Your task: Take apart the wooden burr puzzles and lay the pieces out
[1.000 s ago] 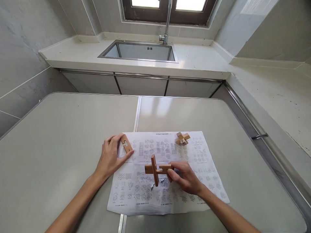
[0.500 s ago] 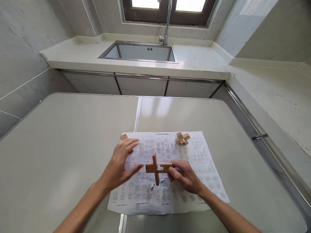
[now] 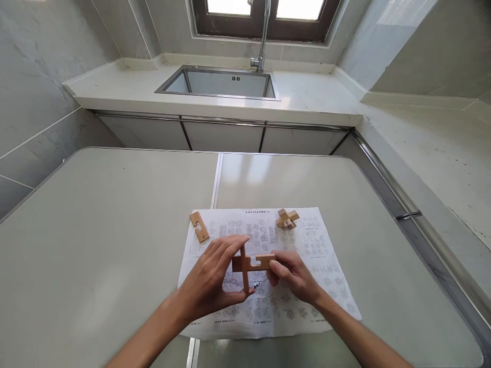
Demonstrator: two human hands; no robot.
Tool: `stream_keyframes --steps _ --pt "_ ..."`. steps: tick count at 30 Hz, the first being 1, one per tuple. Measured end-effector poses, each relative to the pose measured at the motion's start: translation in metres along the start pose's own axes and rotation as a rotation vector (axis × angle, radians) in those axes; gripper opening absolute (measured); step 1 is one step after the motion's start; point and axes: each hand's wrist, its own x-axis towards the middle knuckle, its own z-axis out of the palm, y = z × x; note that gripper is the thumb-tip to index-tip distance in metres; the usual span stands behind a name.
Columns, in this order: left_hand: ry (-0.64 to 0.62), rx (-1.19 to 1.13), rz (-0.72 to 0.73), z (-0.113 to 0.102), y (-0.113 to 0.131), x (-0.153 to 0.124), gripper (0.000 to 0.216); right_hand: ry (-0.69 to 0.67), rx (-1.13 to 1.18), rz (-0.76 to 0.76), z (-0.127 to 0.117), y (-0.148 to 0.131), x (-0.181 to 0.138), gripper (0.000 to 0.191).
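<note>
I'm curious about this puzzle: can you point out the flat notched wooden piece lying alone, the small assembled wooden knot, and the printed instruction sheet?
Flat notched wooden piece (image 3: 199,226), head view, its middle.
Small assembled wooden knot (image 3: 287,219), head view, its centre.
Printed instruction sheet (image 3: 326,255), head view, bare right part.

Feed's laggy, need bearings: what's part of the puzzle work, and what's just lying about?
In hand: wooden cross, left hand, right hand, loose notched piece, diagram sheet.
Lying about: small assembled puzzle, sink, tap.
</note>
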Motion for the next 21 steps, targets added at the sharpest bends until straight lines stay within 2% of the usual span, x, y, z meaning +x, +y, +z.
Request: stream_keyframes --steps 4,9,13,17,21 --pt "0.001 0.011 0.008 -0.009 -0.004 -0.007 0.095 -0.016 0.018 -0.006 -0.003 0.003 -0.001 0.051" --pt "-0.033 0.016 0.016 -0.016 0.001 -0.013 0.094 -0.098 -0.001 -0.003 -0.001 0.003 0.0 0.054" --pt "0.008 0.025 0.032 -0.022 0.005 -0.018 0.093 -0.095 0.014 -0.003 0.003 0.004 -0.003 0.055" --pt "0.053 0.028 -0.062 -0.04 -0.006 -0.036 0.083 0.083 0.077 0.05 -0.003 0.002 -0.012 0.047" --pt "0.085 0.146 -0.299 -0.057 -0.034 -0.06 0.082 0.274 0.061 0.138 -0.005 -0.012 -0.01 0.047"
